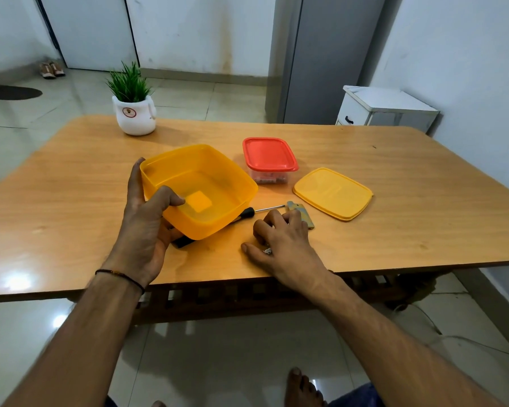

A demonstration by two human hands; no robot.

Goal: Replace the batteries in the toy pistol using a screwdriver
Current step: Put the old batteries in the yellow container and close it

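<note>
My left hand (143,227) grips the near left corner of an open yellow container (199,189), thumb inside the rim, and holds it tilted off the wooden table (394,230). A dark object (182,241) shows under its raised edge. A screwdriver (252,212) with a black handle lies just right of the container, its shaft pointing right. My right hand (282,245) rests palm down on the table, thumb spread, bent fingers touching a grey and yellow toy pistol (303,214) that is mostly hidden. A small shiny piece (267,251) lies by the thumb.
The yellow lid (332,193) lies flat at the right. A clear box with a red lid (270,160) stands behind the screwdriver, small items inside. A potted plant (134,108) stands at the far left edge. My feet show below the table's near edge.
</note>
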